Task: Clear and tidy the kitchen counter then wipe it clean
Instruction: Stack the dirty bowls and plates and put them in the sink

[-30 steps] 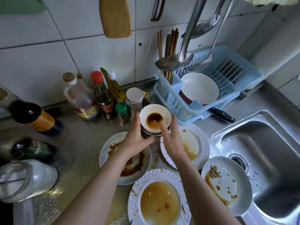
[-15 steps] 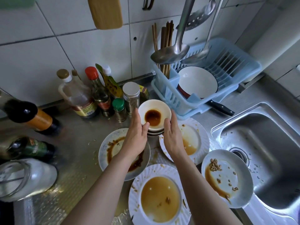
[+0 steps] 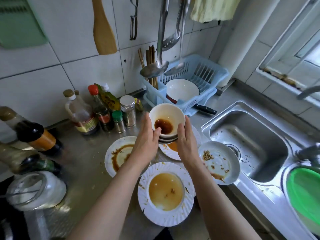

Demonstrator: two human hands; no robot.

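A stack of small white bowls (image 3: 170, 115), the top one stained with dark sauce, sits between my two hands above the steel counter (image 3: 83, 153). My left hand (image 3: 147, 144) presses its left side, thumb over the rim. My right hand (image 3: 186, 142) holds its right side. Dirty white plates lie around: one with brown sauce rings (image 3: 116, 156) under my left wrist, one partly hidden under the bowls (image 3: 170, 153), a ribbed plate with brown liquid (image 3: 166, 193) in front, and a plate with food scraps (image 3: 221, 161) by the sink.
Sauce and oil bottles (image 3: 83, 115) and spice jars (image 3: 128, 110) line the back wall. A blue dish rack (image 3: 207, 78) holds a white bowl, chopsticks and a knife. The steel sink (image 3: 251, 141) is at right, a green-lidded bowl (image 3: 304, 193) beside it. A glass jar (image 3: 34, 189) stands at left.
Both hands have closed in on the bowl stack and grip it. The stack appears lifted toward me, tilted over the plate behind it. The camera view has shifted right.
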